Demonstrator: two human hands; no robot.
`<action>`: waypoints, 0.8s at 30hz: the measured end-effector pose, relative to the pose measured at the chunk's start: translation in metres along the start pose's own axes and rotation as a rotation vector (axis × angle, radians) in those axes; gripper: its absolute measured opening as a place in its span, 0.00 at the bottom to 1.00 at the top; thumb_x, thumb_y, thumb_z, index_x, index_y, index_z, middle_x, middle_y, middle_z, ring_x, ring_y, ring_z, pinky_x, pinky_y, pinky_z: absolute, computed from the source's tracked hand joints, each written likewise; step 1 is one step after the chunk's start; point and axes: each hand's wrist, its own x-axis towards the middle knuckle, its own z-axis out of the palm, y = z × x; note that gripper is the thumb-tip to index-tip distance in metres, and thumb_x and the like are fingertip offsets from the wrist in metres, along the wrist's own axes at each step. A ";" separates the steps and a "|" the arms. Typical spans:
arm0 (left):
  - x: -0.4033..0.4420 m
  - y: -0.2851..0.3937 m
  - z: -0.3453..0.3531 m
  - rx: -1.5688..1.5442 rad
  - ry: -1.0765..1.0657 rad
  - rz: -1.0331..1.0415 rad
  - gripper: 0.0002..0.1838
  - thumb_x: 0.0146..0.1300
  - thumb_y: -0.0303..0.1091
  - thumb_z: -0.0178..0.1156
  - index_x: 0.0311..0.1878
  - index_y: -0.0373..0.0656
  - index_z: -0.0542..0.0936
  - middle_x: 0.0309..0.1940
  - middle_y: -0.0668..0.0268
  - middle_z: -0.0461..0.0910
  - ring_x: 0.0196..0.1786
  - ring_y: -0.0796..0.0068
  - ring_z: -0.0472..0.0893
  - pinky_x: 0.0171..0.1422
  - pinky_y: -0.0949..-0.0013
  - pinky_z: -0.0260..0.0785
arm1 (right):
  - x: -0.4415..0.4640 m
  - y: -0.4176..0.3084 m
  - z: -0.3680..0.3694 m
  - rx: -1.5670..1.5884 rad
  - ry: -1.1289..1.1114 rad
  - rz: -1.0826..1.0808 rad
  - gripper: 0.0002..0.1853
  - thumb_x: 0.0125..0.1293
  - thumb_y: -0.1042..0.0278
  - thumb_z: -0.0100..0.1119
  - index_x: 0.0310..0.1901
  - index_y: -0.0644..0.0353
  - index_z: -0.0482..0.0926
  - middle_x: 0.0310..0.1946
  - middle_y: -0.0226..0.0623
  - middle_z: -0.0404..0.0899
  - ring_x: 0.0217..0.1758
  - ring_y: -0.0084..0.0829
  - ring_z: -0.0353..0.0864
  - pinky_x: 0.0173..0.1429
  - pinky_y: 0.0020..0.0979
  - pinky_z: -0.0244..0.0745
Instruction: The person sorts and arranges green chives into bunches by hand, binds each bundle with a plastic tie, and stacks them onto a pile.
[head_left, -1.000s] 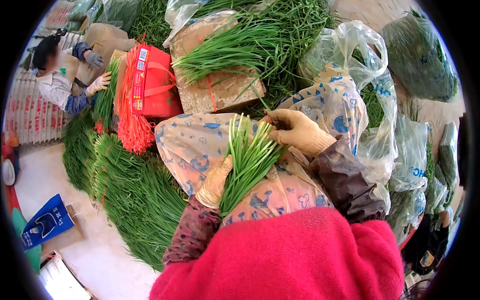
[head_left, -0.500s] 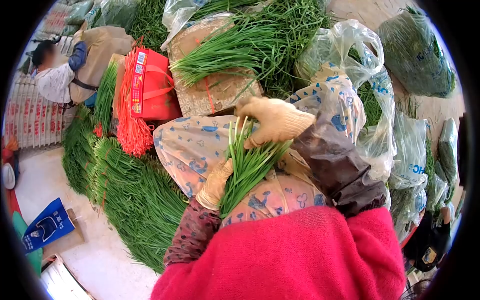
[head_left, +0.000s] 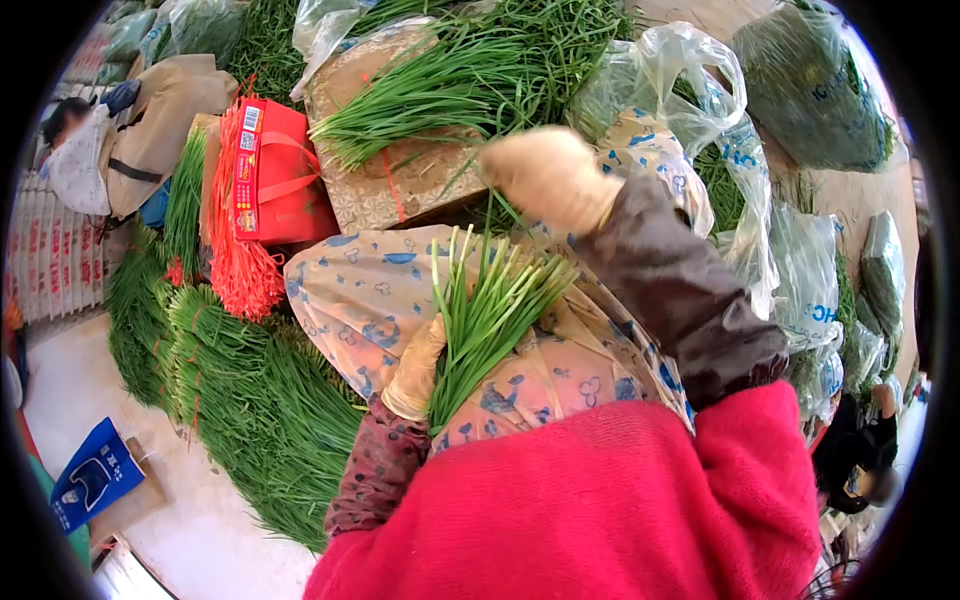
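My left hand (head_left: 418,372), in a pale glove, is wrapped round a bunch of garlic chives (head_left: 495,325) above my lap. The pale cut ends of the bunch point away from me. My right hand (head_left: 553,180), gloved too, is raised beyond the bunch, near the right edge of a patterned board (head_left: 350,195). Motion smears its fingers, so their grip cannot be made out. A few green blades show just below it. Loose chives (head_left: 420,100) lie spread across the board. A printed plastic apron (head_left: 375,275) covers my knees.
Left of the board stands a red bag (head_left: 290,180) with orange-red ties (head_left: 245,275) hanging beside it. Tied chive bundles (head_left: 260,410) are heaped at lower left. Clear plastic bags (head_left: 700,80) of greens stand on the right. Another person (head_left: 85,160) sits at upper left.
My right hand has moved up and away from the bunch toward the board. My left hand keeps its hold, and the chives' pale ends are now more spread.
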 end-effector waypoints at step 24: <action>-0.002 -0.005 -0.005 -0.127 -0.035 0.125 0.42 0.66 0.63 0.50 0.69 0.34 0.62 0.63 0.57 0.70 0.61 0.65 0.74 0.66 0.65 0.66 | -0.050 -0.023 0.002 0.294 0.196 -0.037 0.07 0.62 0.63 0.55 0.39 0.52 0.81 0.27 0.37 0.81 0.33 0.43 0.82 0.38 0.42 0.77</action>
